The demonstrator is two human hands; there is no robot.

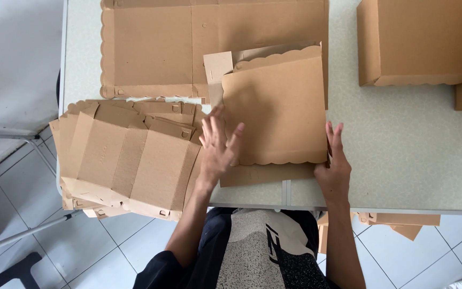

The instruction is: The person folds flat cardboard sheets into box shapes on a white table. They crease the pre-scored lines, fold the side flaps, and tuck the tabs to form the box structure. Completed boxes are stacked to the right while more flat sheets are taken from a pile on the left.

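Observation:
A brown cardboard box (276, 104) with a scalloped lid edge lies on the pale table (402, 155) in front of me. My left hand (217, 147) rests flat with spread fingers on the box's near left corner. At the box's near right corner my right hand (333, 163) presses against its side, fingers extended. Neither hand grips anything.
A stack of flat unfolded box blanks (129, 160) overhangs the table's left front edge. A large flat blank (188, 48) lies at the back. Folded boxes (415, 43) sit at the back right. More cardboard pieces (402, 222) lie below the table's front edge on the tiled floor.

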